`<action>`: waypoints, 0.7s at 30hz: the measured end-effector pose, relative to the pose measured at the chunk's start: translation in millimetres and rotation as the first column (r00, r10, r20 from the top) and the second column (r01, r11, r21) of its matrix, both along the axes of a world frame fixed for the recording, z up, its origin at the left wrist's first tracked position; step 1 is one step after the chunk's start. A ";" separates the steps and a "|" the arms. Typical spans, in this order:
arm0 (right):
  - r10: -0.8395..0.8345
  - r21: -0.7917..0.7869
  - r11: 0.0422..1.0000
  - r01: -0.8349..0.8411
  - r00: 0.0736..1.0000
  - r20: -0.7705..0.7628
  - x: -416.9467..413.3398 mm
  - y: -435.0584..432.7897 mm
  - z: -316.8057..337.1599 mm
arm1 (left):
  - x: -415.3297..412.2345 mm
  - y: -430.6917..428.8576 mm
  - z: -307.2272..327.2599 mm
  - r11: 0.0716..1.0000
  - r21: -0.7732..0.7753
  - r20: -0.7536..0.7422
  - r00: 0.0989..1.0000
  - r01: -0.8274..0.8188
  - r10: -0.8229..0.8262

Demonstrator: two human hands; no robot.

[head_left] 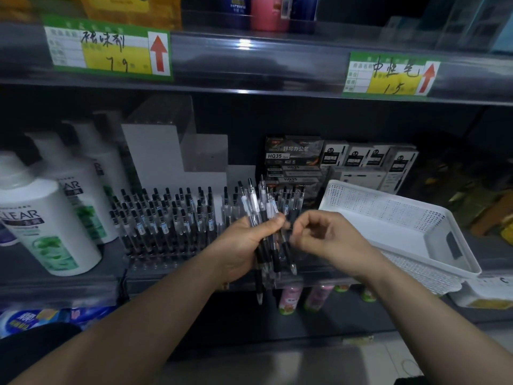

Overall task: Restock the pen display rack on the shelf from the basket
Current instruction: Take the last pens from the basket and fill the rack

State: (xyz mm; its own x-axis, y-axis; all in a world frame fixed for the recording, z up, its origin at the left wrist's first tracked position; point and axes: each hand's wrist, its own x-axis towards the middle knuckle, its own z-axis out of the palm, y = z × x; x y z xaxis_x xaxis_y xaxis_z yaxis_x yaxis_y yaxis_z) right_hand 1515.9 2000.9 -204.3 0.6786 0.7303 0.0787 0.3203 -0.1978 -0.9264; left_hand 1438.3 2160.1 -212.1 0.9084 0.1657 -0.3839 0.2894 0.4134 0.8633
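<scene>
Loosely, the left hand (241, 243) grips a fanned bundle of clear black-grip pens (258, 207) before the clear acrylic rack (166, 263); the right hand (327, 234), pinching one free, could spill the others.

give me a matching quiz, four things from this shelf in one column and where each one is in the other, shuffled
1 bundle of pens
2 white basket
3 shampoo bottles
4 pen display rack

a left end of the shelf
b right end of the shelf
c gripped in the left hand
d middle of the shelf

Pairs: 1-c, 2-b, 3-a, 4-d
</scene>
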 end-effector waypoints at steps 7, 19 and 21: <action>-0.034 0.025 0.999 0.043 0.959 -0.282 8.3 15.3 3.9 | -4.2 -5.2 -10.5 0.958 0.026 0.187 0.940 0.286 -0.285; 0.047 0.090 0.996 -0.004 0.876 -0.480 14.0 24.5 -2.4 | -6.7 -0.3 -12.4 0.936 0.083 0.181 0.919 0.341 -0.350; 0.045 0.102 0.995 0.007 0.867 -0.496 14.2 23.5 -1.9 | -6.5 0.8 -13.9 0.940 0.061 0.185 0.922 0.335 -0.341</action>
